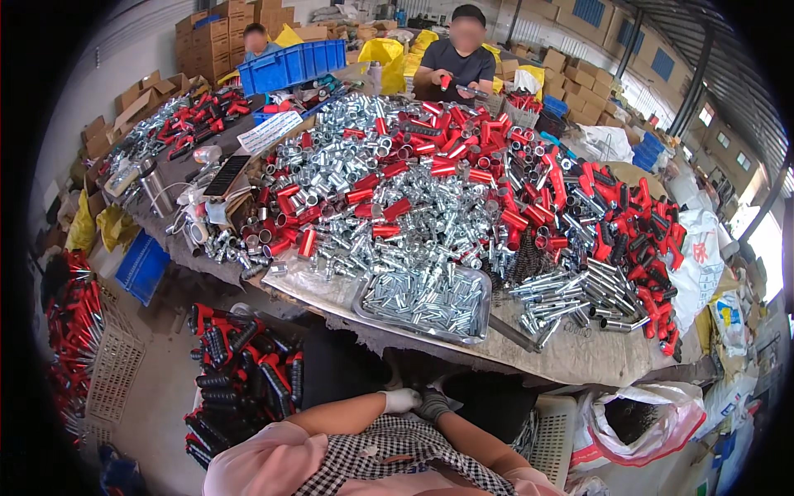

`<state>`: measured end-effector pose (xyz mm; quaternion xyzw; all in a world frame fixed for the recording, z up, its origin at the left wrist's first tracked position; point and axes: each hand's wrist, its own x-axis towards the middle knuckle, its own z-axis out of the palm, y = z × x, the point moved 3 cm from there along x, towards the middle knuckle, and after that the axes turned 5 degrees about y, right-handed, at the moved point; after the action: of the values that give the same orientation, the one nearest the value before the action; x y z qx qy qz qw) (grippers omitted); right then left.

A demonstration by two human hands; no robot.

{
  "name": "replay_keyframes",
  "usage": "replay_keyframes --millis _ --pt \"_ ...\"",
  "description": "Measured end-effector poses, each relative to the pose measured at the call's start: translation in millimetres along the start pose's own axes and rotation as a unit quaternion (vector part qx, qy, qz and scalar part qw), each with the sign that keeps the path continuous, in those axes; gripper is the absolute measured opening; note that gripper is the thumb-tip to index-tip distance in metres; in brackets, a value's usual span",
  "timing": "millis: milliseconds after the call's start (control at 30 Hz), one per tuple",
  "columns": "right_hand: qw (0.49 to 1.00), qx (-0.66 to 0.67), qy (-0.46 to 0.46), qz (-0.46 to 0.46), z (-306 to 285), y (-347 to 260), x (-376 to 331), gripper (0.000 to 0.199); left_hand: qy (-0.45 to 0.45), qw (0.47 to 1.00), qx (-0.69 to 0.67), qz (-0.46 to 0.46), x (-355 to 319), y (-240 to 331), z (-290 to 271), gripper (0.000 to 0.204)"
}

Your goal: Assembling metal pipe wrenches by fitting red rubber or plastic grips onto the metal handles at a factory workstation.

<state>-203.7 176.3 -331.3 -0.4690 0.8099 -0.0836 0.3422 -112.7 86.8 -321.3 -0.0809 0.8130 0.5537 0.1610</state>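
Observation:
My left hand (403, 401), in a white glove, rests low in front of my lap, just short of the table edge. Beside it, almost touching, is my right hand (433, 406) in a dark grey glove. The fingers of both are too small and hidden to make out, and no held thing shows. Beyond them on the table stands a clear tray (361, 312) of short metal pins (430, 302). Behind the tray rises a heap of small silver metal fittings (438, 202) and red tubes (389, 230). Steel rods (571, 293) lie to the right of the tray.
Red-and-black handles (637, 240) cover the table's right end; more (248, 372) are piled low on my left. A perforated crate (116, 364) stands far left. An open white sack (604, 422) is at my right. Across the table, a person (463, 62) holds a red part.

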Motion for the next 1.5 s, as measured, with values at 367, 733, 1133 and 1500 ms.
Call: replay_keyframes --millis 367,733,1133,1500 --pt "0.999 -0.043 -0.021 0.023 34.6 23.0 14.7 0.073 0.019 0.994 0.091 -0.059 -4.2 19.5 -5.0 0.042" --pt "0.963 -0.212 0.069 -0.15 97.4 66.4 54.6 0.052 0.023 0.991 0.121 -0.047 23.5 -3.7 7.3 0.038" --pt "0.999 -0.023 0.048 -0.007 27.0 8.7 9.0 0.052 0.046 0.984 0.166 -0.045 2.2 3.9 -1.2 0.04" --pt "0.998 0.022 0.008 0.065 12.1 11.9 9.0 0.072 0.095 0.987 0.099 -0.089 -21.1 34.1 -14.6 0.038"
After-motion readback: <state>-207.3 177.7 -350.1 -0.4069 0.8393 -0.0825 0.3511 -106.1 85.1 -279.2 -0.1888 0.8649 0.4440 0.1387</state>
